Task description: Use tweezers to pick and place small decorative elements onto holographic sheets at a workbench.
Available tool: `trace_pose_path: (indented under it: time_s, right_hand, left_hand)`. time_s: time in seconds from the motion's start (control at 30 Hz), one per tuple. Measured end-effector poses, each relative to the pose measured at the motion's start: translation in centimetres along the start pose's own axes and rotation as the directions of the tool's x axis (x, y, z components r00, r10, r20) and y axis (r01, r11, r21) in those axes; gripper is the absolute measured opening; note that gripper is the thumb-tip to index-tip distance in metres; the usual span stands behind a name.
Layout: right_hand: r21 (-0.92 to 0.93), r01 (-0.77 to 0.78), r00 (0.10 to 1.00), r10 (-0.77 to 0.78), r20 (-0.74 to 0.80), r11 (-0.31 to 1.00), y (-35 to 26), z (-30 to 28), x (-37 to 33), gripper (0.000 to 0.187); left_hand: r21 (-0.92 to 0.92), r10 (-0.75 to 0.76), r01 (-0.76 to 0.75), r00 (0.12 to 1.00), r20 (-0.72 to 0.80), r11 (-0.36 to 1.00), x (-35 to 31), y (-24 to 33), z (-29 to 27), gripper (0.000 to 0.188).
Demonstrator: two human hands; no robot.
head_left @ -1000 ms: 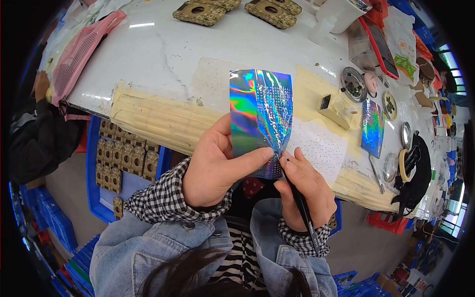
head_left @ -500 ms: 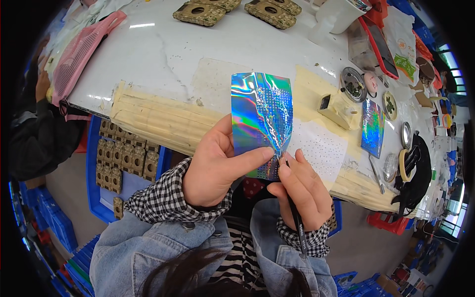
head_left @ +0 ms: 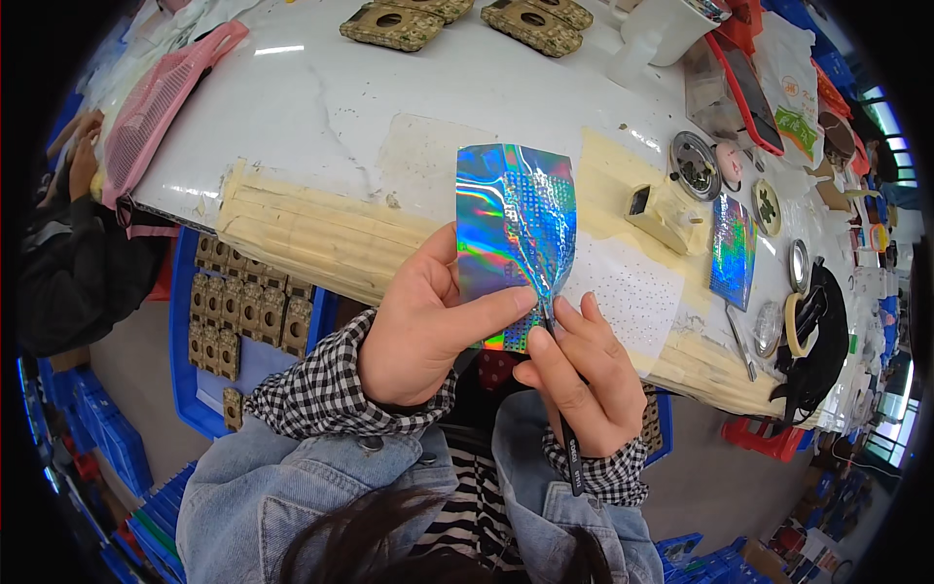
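Note:
My left hand (head_left: 420, 326) is closed on a shiny holographic sheet (head_left: 491, 209) dotted with rows of small marks. Its thumb presses on the front of the sheet, which bends and creases toward the lower right. In my right hand (head_left: 598, 384) is a slim black pair of tweezers (head_left: 572, 450), handle end pointing down toward me. The tweezers' tip meets the sheet right beside my left thumb. Whether anything tiny sits at the tip is too small to see. A white paper (head_left: 628, 297) scattered with small dots lies on the table just beyond my right hand.
A blue tray (head_left: 199, 394) at the left holds several camouflage cases (head_left: 229, 302); more cases (head_left: 389, 27) lie at the table's far side. To the right are a cream block (head_left: 666, 216), a round metal dish (head_left: 695, 165), another holographic sheet (head_left: 732, 255) and metal tweezers (head_left: 741, 343). Another person's hand (head_left: 86, 161) shows at far left.
The black tweezers have swung, their handle end moving left and slightly up. My right hand has shifted slightly left. The sheet tilts a little, changing its reflections.

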State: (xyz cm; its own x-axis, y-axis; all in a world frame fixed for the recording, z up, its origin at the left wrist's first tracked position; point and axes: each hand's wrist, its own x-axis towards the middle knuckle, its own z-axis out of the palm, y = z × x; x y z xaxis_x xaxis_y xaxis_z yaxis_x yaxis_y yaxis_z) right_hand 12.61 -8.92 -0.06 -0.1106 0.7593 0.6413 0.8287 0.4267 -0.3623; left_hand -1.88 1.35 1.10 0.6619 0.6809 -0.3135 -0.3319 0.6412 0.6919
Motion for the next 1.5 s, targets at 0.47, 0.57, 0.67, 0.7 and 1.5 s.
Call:
trace_pose_path:
  time_s: [0.47, 0.57, 0.67, 0.7, 1.5]
  right_hand:
    - [0.049, 0.015, 1.000, -0.014, -0.012, 0.999, 0.4, -0.1, 0.0, 0.038]
    - [0.061, -0.006, 1.000, 0.007, -0.012, 0.998, 0.3, -0.2, 0.0, 0.038]
    - [0.071, -0.011, 0.999, 0.013, -0.032, 0.997, 0.3, -0.3, -0.1, 0.037]
    - [0.060, -0.013, 0.999, 0.016, -0.034, 0.998, 0.3, -0.5, -0.2, 0.037]
    - [-0.306, -0.068, 0.962, 0.144, 0.233, 0.950, 1.0, -0.5, -1.2, 0.027]
  left_hand:
    - [-0.014, 0.005, -0.004, 0.999, 0.033, 1.000, 0.1, -0.1, -0.1, 0.041]
    - [-0.023, -0.004, 0.005, 1.000, 0.024, 1.000, 0.0, 0.0, -0.1, 0.042]
    - [-0.012, 0.007, -0.007, 1.000, 0.004, 1.000, 0.1, 0.1, -0.1, 0.043]
    - [-0.007, 0.022, -0.022, 1.000, -0.005, 1.000, 0.2, 0.1, 0.0, 0.043]
    - [0.019, 0.187, -0.186, 0.975, -0.116, 0.982, 0.6, 1.1, -1.5, 0.040]
